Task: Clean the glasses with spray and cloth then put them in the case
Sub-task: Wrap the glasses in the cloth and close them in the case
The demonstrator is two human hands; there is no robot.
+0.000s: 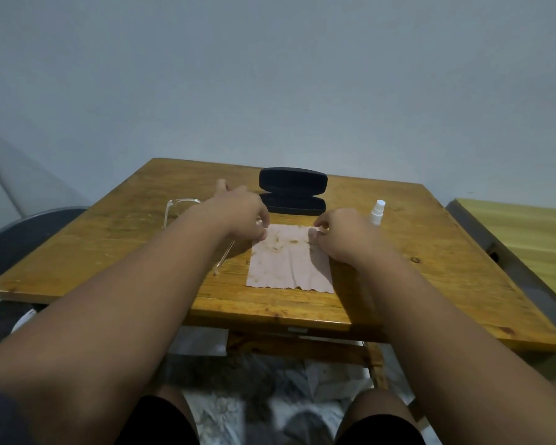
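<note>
The left hand (242, 216) and right hand (342, 237) each pinch a far corner of the stained pink square cloth (289, 268) on the wooden surface (430, 252). The clear-framed glasses (183, 201) lie just outside the left hand, with their temples running back toward the person. The left hand is nearer to them.

Both bare forearms reach forward from the lower corners of the view and draw towards each other, with wrists straight and the backs of the hands turned up. The left grip (243, 216) has its fingers curled under, thumb and fingertips pinching the far left corner of the cloth (289, 264). The right grip (342, 240), near it and slightly closer to the body, pinches the far right corner the same way.
</note>
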